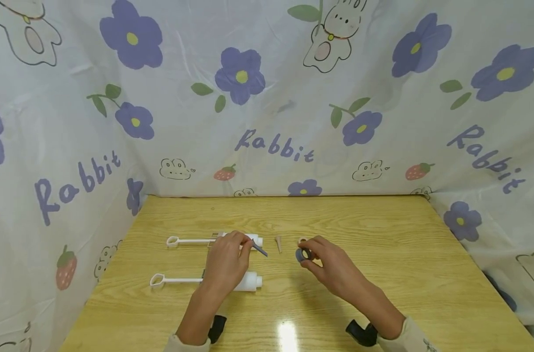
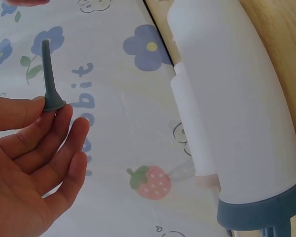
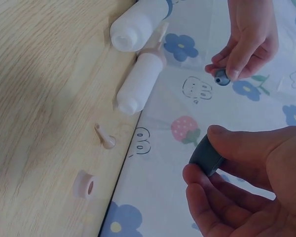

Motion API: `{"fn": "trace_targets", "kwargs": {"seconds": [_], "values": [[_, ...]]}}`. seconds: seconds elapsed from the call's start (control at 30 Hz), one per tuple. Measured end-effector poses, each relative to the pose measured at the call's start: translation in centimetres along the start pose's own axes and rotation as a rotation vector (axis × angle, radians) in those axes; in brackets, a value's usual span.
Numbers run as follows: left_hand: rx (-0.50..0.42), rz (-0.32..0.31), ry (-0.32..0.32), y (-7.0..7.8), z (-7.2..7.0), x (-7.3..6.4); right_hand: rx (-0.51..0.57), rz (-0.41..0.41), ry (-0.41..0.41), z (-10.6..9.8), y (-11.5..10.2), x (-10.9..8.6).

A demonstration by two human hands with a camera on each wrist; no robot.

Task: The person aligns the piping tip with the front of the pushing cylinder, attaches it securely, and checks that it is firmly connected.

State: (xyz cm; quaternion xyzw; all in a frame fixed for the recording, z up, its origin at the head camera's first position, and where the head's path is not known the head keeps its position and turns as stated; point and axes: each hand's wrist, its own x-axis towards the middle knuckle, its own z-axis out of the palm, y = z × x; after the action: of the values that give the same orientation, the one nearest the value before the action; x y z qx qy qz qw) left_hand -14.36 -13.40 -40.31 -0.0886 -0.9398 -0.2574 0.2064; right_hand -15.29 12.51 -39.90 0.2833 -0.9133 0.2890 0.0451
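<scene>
My left hand (image 1: 226, 256) pinches a slim blue-grey nozzle (image 2: 48, 74) by its flared base between thumb and fingers, the narrow tip pointing away from the hand. My right hand (image 1: 330, 259) holds a blue-grey ring cap (image 3: 206, 155) between thumb and fingertips. Nozzle and cap are apart, both above the table. Under and beside the left arm lie two white plunger syringes: the nearer barrel (image 1: 248, 282) has a blue-grey collar (image 2: 259, 207), the farther barrel (image 3: 138, 84) a pinkish collar (image 3: 153, 52). The left forearm partly hides the nearer one.
Between the hands a pinkish nozzle (image 1: 278, 243) lies on the wooden table (image 1: 408, 254). A pinkish ring cap (image 3: 84, 184) rests just beyond the right hand. Printed cloth (image 1: 276, 112) hangs along the back and sides. Black straps (image 1: 361, 333) show at both wrists.
</scene>
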Motion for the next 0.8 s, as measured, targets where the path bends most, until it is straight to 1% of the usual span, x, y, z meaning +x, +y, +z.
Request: {"fn": "trace_targets", "kwargs": {"seconds": [0.43, 0.6, 0.8], "values": [[-0.026, -0.048, 0.038, 0.7, -0.3, -0.4, 0.035, -0.006, 0.016, -0.1, -0.5, 0.0], [-0.050, -0.061, 0.074, 1.0, -0.4, -0.5, 0.050, -0.004, 0.017, -0.2, -0.6, -0.1], [-0.073, -0.062, 0.112, 1.3, -0.6, -0.6, 0.056, -0.009, 0.028, -0.2, -0.8, -0.1]]}}
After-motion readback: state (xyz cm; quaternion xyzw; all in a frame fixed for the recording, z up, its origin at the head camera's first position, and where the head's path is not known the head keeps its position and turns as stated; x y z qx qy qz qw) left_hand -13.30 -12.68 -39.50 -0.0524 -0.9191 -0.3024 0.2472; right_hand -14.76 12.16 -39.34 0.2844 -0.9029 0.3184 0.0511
